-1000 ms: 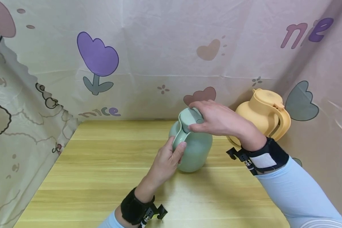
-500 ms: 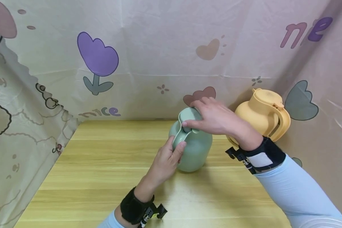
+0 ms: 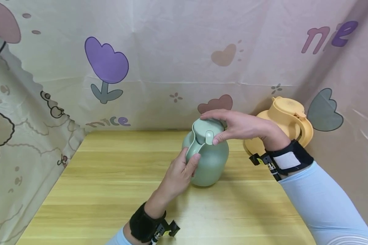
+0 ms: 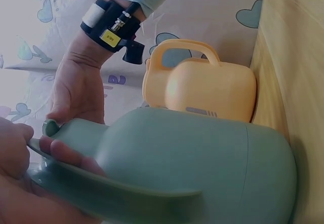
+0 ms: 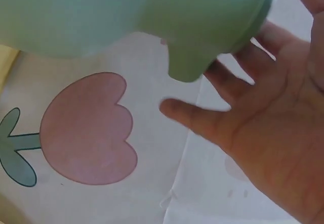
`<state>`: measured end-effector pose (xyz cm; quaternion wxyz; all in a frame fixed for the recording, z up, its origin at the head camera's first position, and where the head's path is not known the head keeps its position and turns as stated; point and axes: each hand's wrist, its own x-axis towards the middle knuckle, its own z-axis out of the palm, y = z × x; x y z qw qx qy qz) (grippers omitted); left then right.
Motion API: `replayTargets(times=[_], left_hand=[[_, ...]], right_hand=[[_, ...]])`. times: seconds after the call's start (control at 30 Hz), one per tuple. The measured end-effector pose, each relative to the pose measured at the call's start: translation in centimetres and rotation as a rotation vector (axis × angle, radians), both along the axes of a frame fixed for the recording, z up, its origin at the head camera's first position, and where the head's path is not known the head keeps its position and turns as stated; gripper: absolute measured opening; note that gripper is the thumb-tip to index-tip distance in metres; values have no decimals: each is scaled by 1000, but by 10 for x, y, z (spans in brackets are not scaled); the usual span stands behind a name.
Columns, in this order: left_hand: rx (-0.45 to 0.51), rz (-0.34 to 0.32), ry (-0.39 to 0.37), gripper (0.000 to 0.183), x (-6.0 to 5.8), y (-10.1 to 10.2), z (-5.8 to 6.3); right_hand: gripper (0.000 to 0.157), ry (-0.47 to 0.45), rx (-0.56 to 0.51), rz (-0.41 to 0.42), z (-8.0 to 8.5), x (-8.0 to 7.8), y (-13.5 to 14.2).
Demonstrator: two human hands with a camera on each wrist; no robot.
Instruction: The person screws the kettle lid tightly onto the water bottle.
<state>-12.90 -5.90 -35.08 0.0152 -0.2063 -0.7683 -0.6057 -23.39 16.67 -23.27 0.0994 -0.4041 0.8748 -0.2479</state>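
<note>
A light green thermos jug (image 3: pixel 210 163) stands on the table, its handle towards the person. My left hand (image 3: pixel 178 172) grips this handle (image 4: pixel 126 193), thumb on the near side. On top sits a round green lid (image 3: pixel 204 127) with a small tab (image 3: pixel 209 137) at its edge. My right hand (image 3: pixel 242 125) reaches over the lid from the right, fingers along its far side and thumb near the tab. In the right wrist view its fingers (image 5: pixel 228 80) are spread and mostly straight, some partly hidden behind the lid.
A yellow jug (image 3: pixel 283 126) of similar shape stands at the table's back right, partly behind my right forearm. The wooden table (image 3: pixel 110 190) ends at a printed cloth backdrop (image 3: pixel 168 61). Wrist straps (image 3: pixel 148 221) with small cameras sit on both arms.
The lid's tab has come round from the right towards the front. My right thumb has moved off the lid's near side to beside the tab. The left hand stays on the handle.
</note>
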Motion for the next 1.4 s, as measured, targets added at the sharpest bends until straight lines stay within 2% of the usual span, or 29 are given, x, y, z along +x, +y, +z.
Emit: replayTargets(times=[0.13, 0.3, 0.47, 0.67, 0.83, 1.0, 1.2, 1.4], left_hand=[[-6, 12, -10, 32, 2, 0, 2], [-19, 25, -15, 34, 3, 1, 2], [-36, 46, -24, 37, 4, 4, 2], [-70, 98, -11, 40, 6, 6, 3], [-77, 114, 9, 39, 6, 8, 1], [-38, 102, 12, 34, 7, 9, -1], [16, 104, 35, 26, 10, 10, -4], [76, 88, 27, 29, 13, 10, -6]], right_hand=[[78, 117, -55, -75, -8, 2, -5], [75, 258, -132, -126, -21, 6, -8], [73, 358, -140, -229, -33, 17, -13], [73, 425, -141, -332, -42, 31, -21], [73, 436, -181, -354, -50, 39, -25], [68, 469, -304, -365, -67, 45, -27], [59, 658, -501, -429, -88, 58, -35], [54, 727, -603, -492, -100, 75, -40]])
